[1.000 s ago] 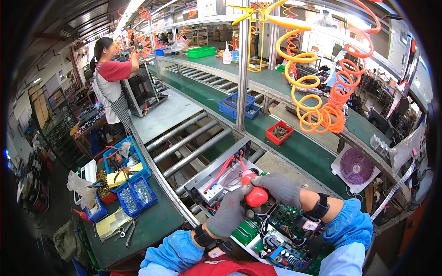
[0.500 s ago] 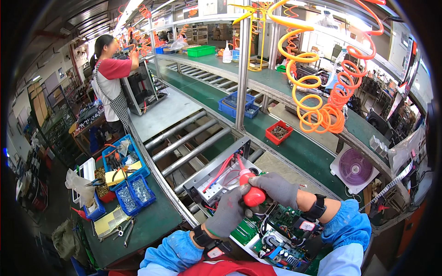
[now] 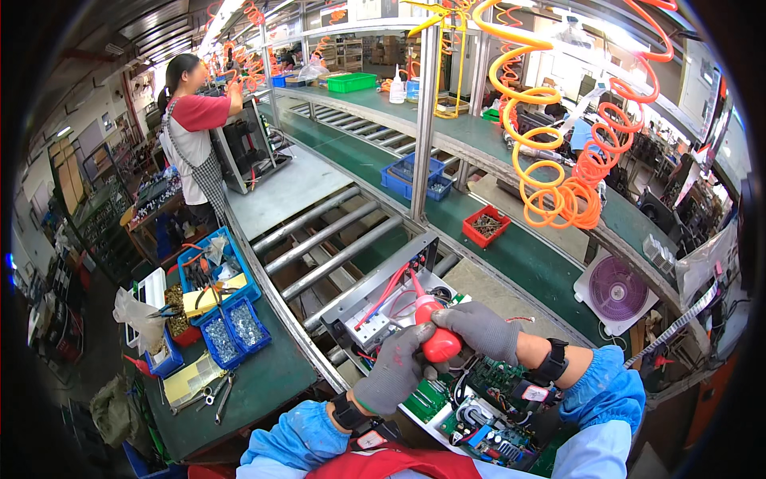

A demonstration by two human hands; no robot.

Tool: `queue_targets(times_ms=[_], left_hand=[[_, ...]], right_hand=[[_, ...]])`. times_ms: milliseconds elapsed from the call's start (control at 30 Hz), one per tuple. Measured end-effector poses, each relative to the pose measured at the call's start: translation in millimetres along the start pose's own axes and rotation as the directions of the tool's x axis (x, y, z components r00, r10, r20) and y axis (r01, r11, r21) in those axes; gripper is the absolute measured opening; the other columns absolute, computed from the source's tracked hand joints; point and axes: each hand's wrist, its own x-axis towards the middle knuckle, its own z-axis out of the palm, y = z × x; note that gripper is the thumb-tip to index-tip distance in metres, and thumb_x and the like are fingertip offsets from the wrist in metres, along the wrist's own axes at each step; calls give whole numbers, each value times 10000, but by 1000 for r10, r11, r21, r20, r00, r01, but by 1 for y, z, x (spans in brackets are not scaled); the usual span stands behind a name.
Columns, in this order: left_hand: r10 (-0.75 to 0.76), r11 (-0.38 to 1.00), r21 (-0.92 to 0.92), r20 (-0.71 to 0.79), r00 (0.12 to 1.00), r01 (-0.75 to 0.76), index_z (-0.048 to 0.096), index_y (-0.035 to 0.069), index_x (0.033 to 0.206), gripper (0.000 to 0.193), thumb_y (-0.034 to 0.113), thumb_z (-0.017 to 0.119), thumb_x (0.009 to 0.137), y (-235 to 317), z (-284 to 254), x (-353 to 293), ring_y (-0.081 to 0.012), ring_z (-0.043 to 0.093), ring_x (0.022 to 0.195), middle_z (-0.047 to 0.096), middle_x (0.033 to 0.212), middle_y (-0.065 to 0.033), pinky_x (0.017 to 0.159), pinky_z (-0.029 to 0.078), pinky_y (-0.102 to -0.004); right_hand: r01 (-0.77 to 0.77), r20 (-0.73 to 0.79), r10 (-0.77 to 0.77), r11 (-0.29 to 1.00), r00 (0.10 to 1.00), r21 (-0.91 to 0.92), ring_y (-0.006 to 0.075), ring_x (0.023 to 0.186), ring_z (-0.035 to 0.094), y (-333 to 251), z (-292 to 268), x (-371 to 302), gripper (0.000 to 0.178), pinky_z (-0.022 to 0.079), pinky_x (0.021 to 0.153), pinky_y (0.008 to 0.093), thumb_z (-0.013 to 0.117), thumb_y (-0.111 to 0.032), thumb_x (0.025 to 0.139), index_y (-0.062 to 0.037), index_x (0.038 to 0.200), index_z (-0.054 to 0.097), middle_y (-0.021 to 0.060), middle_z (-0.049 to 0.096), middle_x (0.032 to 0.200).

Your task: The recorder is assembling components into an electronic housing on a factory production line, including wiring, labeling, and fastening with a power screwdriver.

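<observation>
- Grey gloves (image 3: 496,337) are on the left hand (image 3: 391,371) and the right hand (image 3: 479,328); both are bent nearly closed, with thumbs pressed on one rounded red piece (image 3: 441,346).
- The left hand holds its left lower side, thumb on top; the curled fingers are partly hidden below.
- The right hand holds it from the right, thumb near the other thumb; I cannot tell what its hidden fingers touch.
- The red piece is between the two hands, tilted, its narrower part pointing up and away from the person, where a red cable (image 3: 416,281) meets it.
- Just beyond the hands is an open grey metal case (image 3: 369,289), with more red wires (image 3: 383,294) inside.
- Below the hands, nearer to the body, are green circuit boards (image 3: 488,427) with many small parts.
- To the left of the case, bare metal rollers (image 3: 343,261) leave open room, with gaps between them.
- A metal rail (image 3: 300,349) makes the edge between the rollers and the green desk (image 3: 275,397) on the left, where blue boxes of screws (image 3: 252,350) and spanners (image 3: 226,397) lie.
- Past the case, a red box of screws (image 3: 480,239) is on a green strip (image 3: 531,270), well apart from the hands.
- An upright metal post (image 3: 424,132) stands beyond the case.
</observation>
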Motion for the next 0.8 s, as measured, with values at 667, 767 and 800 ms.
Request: queue_targets(times_ms=[667, 767, 800], left_hand=[[-87, 954, 299, 208, 974, 21, 547, -30, 1192, 678, 369, 763, 688, 30, -39, -73, -199, 607, 1062, 628, 1156, -130, 915, 481, -324], [208, 948, 243, 13, 978, -205, 522, -5, 1191, 553, 259, 710, 743, 49, -90, -105, -195, 621, 932, 624, 1045, -101, 832, 512, -326], [325, 918, 287, -145, 934, -275, 529, -7, 1168, 542, 272, 711, 740, 48, -112, -106, -193, 626, 908, 629, 1003, -96, 795, 516, -316]], right_hand=[[-2, 563, 196, 946, 803, -326, 113, 693, 587, -45, -17, -36, 523, 494, 596, 274, 540, -510, 932, -19, 1088, 627, 44, 608, 800], [-54, 386, 156, 964, 909, -261, 114, 694, 590, -39, -23, -30, 466, 503, 615, 277, 558, -448, 928, -24, 1107, 633, 37, 610, 788], [-41, 283, 94, 981, 954, -188, 115, 667, 595, -37, -23, -27, 425, 500, 591, 269, 556, -419, 926, -20, 1050, 634, 41, 613, 779]])
